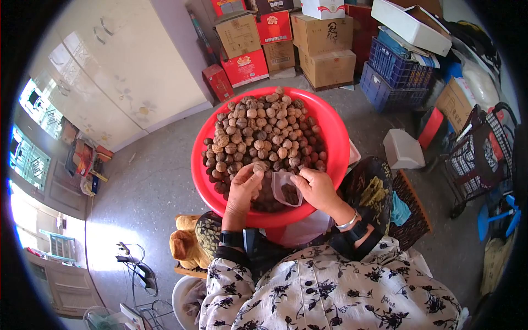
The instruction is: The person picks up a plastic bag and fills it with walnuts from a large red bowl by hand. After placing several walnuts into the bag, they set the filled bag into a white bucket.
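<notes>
From my remote view, the right hand's [319, 190] fingers pinch the edge of a small bag [285, 185] near the frame's centre, just right of the left hand [243, 190], whose fingers seem closed on a walnut [259, 167], the red basin's [339, 143] heaped walnuts [263, 129] spreading above.

The head-worn camera looks forward and down (a wide, round-edged view), near the red basin [339, 148].

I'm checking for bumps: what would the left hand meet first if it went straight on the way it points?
Probably the heaped walnuts in the red basin, just ahead of the left hand, though its height above them is unclear.
</notes>
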{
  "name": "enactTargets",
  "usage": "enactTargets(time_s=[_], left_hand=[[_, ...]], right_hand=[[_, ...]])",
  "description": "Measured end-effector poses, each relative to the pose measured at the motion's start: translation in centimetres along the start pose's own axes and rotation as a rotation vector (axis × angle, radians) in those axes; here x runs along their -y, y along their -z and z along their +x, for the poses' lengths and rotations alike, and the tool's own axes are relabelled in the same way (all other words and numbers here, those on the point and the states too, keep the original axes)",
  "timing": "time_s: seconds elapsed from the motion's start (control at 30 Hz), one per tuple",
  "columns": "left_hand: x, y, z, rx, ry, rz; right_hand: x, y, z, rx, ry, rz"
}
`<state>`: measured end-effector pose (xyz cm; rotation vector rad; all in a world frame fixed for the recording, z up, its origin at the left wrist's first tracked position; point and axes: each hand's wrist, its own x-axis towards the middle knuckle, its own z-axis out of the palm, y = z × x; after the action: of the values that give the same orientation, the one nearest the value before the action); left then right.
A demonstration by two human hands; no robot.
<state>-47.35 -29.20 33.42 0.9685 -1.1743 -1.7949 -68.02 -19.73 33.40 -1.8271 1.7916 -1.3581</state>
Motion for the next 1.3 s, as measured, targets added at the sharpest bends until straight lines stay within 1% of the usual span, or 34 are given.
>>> enactTargets(time_s=[0.07, 0.13, 0.17, 0.27, 0.4, 0.53, 0.6, 0.63, 0.7, 0.73, 0.77, 0.83, 0.87, 0.93, 1.07, 1.13, 1.17, 1.27, 1.3], left_hand=[[0.0, -0.1, -0.1, 0.042, -0.013, -0.030], [0.2, -0.2, -0.1, 0.132, -0.049, 0.029], [0.3, -0.3, -0.2, 0.134, -0.045, 0.028], [-0.1, -0.9, -0.6, 0.239, -0.074, 0.174], [0.5, -1.6, -0.6, 0.281, -0.085, 0.264], [0.3, -1.7, -0.7, 0.241, -0.134, 0.295], [0.2, -0.9, -0.5, 0.139, -0.029, 0.172], [0.3, -0.6, -0.4, 0.139, -0.027, 0.171], [0.3, -0.1, -0.2, 0.069, -0.022, 0.049], [0.3, 0.2, -0.2, 0.058, 0.026, -0.017], [0.2, 0.7, -0.1, 0.058, 0.027, -0.017], [0.2, 1.4, 0.1, 0.197, 0.048, -0.154], [0.4, 1.4, 0.1, 0.198, 0.050, -0.154], [0.1, 0.6, -0.2, 0.193, -0.011, -0.296], [-0.7, -0.5, -1.0, 0.208, -0.057, -0.199], [-0.4, -0.3, -0.9, 0.288, -0.044, -0.036], [-0.3, -0.4, -0.9, 0.289, -0.043, -0.036], [-0.7, -1.5, -1.3, 0.428, -0.034, 0.009], [-0.7, -1.3, -1.2, 0.429, -0.031, 0.009]], right_hand=[[0.0, 0.0, 0.0, 0.008, -0.012, -0.014], [-0.1, 0.0, 0.1, 0.007, -0.008, -0.008], [-0.2, 0.0, 0.0, 0.007, -0.012, -0.009], [-0.3, -0.2, 0.0, -0.002, 0.002, -0.008], [0.0, -0.1, 0.1, -0.004, -0.010, -0.012], [-0.3, -0.2, 0.1, -0.001, -0.017, -0.017], [-0.1, -0.1, 0.1, 0.002, -0.019, -0.021], [0.0, 0.0, 0.2, 0.002, -0.020, -0.026], [0.0, 0.0, 0.1, 0.010, -0.019, -0.039], [0.0, 0.1, 0.1, 0.016, -0.016, -0.052], [0.0, 0.1, 0.1, 0.016, -0.017, -0.052], [0.0, 0.1, 0.1, 0.007, -0.011, -0.054], [0.0, 0.0, 0.1, 0.007, -0.012, -0.054], [-0.1, 0.0, 0.1, 0.001, -0.008, -0.056], [-0.1, -0.1, 0.2, 0.001, 0.003, -0.043], [-0.2, -0.1, 0.1, 0.009, -0.005, -0.049], [-0.2, -0.1, 0.2, 0.009, -0.006, -0.050], [-0.1, -0.1, 0.2, 0.013, -0.017, -0.043], [-0.1, -0.1, 0.2, 0.015, -0.020, -0.042]])
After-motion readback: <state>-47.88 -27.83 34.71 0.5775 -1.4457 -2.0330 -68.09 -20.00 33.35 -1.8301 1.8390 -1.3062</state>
